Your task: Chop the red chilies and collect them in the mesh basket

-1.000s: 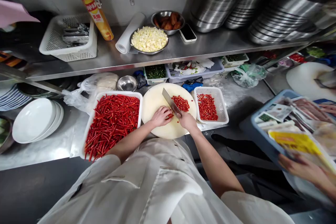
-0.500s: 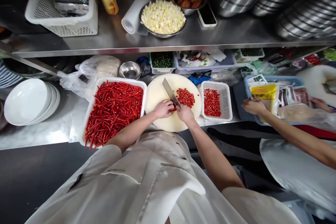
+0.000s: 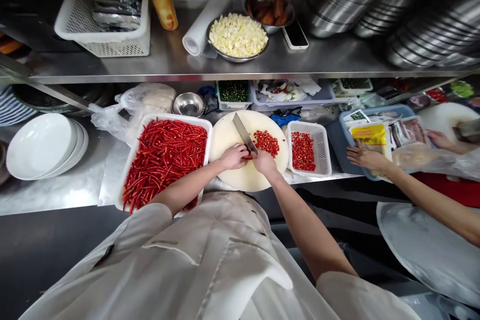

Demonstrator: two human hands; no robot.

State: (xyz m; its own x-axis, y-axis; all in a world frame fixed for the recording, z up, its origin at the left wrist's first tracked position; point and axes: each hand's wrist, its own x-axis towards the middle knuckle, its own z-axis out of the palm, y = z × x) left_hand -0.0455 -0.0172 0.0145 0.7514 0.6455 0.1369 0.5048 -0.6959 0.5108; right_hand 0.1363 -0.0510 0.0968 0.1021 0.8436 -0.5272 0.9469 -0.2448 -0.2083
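On a round white cutting board (image 3: 247,180), my right hand (image 3: 264,161) is closed round the handle of a cleaver (image 3: 244,131), its blade slanting up and left. My left hand (image 3: 234,156) has its fingers curled together on some red chilies (image 3: 247,157) beside the blade. Cut chilies (image 3: 267,143) lie in a pile at the board's right. Left of the board, a white basket (image 3: 210,132) is full of whole red chilies (image 3: 168,157). To the right stands a smaller white basket (image 3: 321,152) with cut chilies in it.
A steel shelf (image 3: 157,67) above holds a bowl of chopped pale pieces (image 3: 238,36), a phone (image 3: 295,36) and steel bowl stacks. White bowls (image 3: 41,146) stand far left. At right, another person's hand (image 3: 365,156) touches a blue bin (image 3: 337,135) of packets.
The view has shifted slightly, so the shelf items sit lower. My hands and the cleaver keep nearly the same place on the board. The other person's hand at the bin has spread its fingers.
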